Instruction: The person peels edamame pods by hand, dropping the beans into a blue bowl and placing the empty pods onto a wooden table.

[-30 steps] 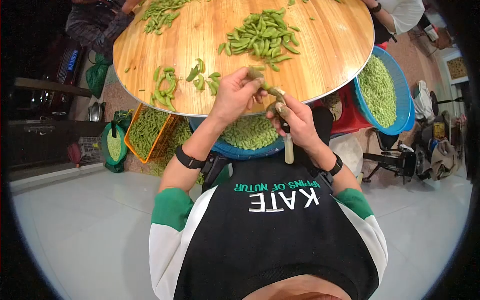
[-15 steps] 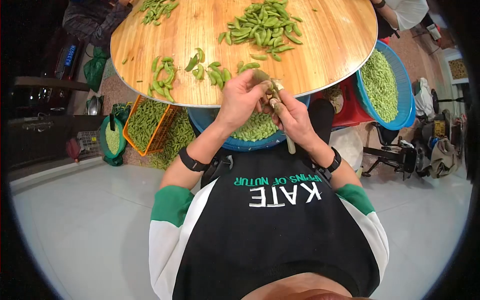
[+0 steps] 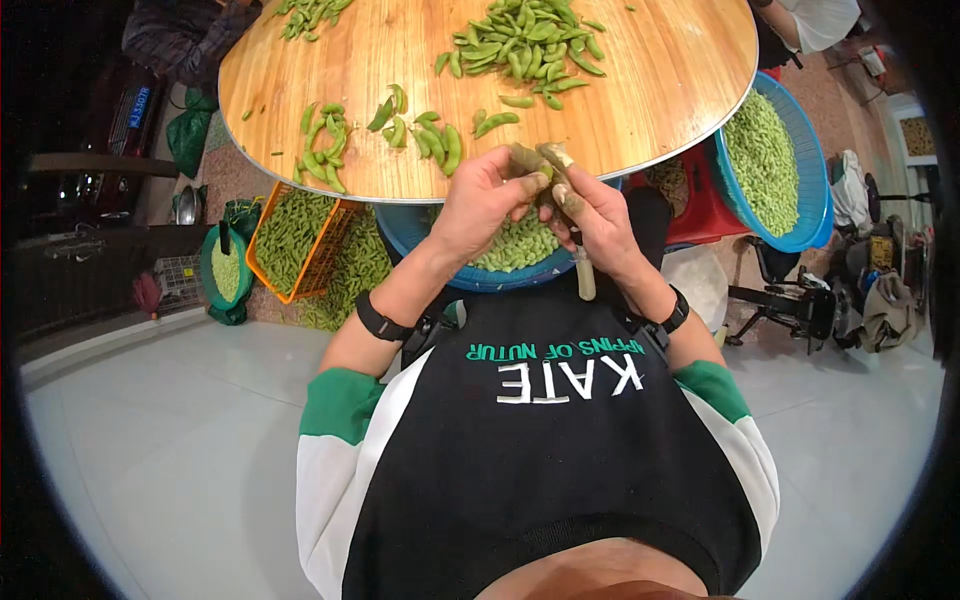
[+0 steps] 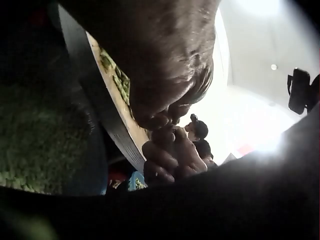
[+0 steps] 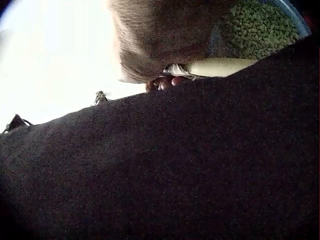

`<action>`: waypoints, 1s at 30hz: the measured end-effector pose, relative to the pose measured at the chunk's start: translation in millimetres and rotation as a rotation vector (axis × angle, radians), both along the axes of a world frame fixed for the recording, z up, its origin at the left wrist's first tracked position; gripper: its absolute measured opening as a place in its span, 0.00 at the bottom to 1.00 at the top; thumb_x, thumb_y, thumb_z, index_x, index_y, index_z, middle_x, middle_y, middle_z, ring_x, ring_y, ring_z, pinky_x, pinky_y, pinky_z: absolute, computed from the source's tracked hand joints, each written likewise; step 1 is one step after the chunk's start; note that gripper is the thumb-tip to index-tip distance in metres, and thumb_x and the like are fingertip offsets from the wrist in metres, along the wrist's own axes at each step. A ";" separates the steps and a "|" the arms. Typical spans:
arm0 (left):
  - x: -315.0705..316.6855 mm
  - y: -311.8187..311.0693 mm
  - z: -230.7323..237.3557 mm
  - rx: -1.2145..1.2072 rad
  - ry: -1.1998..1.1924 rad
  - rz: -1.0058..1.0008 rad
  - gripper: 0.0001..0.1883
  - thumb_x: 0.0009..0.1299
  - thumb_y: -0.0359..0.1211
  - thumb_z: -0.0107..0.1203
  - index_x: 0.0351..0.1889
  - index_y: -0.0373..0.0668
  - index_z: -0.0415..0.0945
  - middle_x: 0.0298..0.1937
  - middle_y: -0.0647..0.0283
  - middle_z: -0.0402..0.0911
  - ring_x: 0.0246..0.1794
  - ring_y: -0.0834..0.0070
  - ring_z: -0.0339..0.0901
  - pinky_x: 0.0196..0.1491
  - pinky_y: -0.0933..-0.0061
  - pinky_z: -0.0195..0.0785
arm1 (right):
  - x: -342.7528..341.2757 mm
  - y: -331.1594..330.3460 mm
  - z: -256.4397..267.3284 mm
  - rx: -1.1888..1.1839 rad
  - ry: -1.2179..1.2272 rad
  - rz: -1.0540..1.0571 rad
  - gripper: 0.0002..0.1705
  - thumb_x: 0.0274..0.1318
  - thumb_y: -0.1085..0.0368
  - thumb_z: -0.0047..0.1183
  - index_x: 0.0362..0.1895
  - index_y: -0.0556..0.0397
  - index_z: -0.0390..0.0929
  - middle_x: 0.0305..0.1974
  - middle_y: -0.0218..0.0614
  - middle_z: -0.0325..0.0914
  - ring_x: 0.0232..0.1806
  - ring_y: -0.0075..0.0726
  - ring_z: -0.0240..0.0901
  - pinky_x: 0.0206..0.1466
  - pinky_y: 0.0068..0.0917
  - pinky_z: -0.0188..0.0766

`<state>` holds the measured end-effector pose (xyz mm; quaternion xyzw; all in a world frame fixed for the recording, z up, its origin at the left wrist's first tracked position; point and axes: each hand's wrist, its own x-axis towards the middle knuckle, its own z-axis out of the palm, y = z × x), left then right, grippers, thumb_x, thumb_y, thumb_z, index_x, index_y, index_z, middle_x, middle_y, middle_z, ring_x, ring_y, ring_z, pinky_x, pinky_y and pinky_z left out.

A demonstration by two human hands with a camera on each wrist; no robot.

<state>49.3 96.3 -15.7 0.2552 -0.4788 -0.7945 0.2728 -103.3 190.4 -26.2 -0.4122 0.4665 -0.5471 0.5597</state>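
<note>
Over the near edge of the round wooden table (image 3: 640, 120), both hands meet in the head view. My left hand (image 3: 478, 205) pinches a green bean pod (image 3: 546, 171) between thumb and fingers; most of the pod is hidden. Curled close beside it, my right hand (image 3: 603, 228) grips a small tool with a pale handle (image 3: 585, 278); its working end is hidden by the fingers. That handle also shows in the right wrist view. Both thumbs have dark green stains. Below the hands, a blue basin (image 3: 480, 281) holds shelled green beans.
Bean pods (image 3: 525, 45) are heaped on the table, with smaller groups (image 3: 325, 145) at left. An orange crate (image 3: 268, 272) of pods stands left on the floor, near a green basket (image 3: 207, 270). At right is a blue basket (image 3: 815, 190) of shelled beans. Other people sit across.
The hands came together and now stand slightly apart at the fingertips, still near the table edge. A few more pods show near the left hand as the view shifted a little.
</note>
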 end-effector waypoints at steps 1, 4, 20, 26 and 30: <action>0.2 -0.7 -0.2 0.002 0.000 0.003 0.06 0.69 0.25 0.54 0.42 0.34 0.74 0.32 0.67 0.77 0.23 0.87 0.68 0.24 0.86 0.58 | -1.0 0.2 -4.3 -0.014 -0.009 0.019 0.24 0.69 0.65 0.39 0.67 0.57 0.59 0.30 0.30 0.73 0.20 0.15 0.61 0.20 0.13 0.58; 1.4 -1.2 0.9 0.041 0.008 -0.045 0.07 0.69 0.25 0.53 0.43 0.33 0.73 0.31 0.67 0.76 0.22 0.87 0.66 0.23 0.86 0.57 | 0.5 1.3 -9.4 -0.041 0.002 0.030 0.24 0.69 0.65 0.39 0.67 0.57 0.59 0.30 0.30 0.73 0.20 0.15 0.61 0.20 0.13 0.58; 7.0 9.3 0.0 -0.258 -0.181 -0.006 0.05 0.73 0.30 0.49 0.40 0.36 0.70 0.26 0.71 0.71 0.25 0.88 0.66 0.26 0.85 0.58 | -2.7 5.8 -1.3 0.001 -0.231 0.116 0.17 0.69 0.62 0.41 0.54 0.59 0.68 0.28 0.29 0.73 0.19 0.16 0.61 0.20 0.15 0.58; 6.2 13.3 -3.0 -0.522 -0.210 0.024 0.07 0.72 0.29 0.50 0.38 0.32 0.69 0.29 0.64 0.75 0.29 0.83 0.69 0.31 0.78 0.65 | -1.8 7.6 -6.0 0.036 -0.340 0.111 0.19 0.68 0.62 0.42 0.58 0.58 0.67 0.27 0.29 0.72 0.18 0.17 0.60 0.19 0.14 0.56; 8.5 11.5 -5.3 -0.562 -0.184 0.019 0.07 0.71 0.28 0.51 0.38 0.32 0.70 0.29 0.61 0.75 0.29 0.82 0.70 0.31 0.75 0.66 | -2.6 10.7 4.9 0.085 -0.451 0.115 0.22 0.67 0.62 0.44 0.61 0.57 0.65 0.28 0.32 0.71 0.18 0.17 0.57 0.18 0.14 0.56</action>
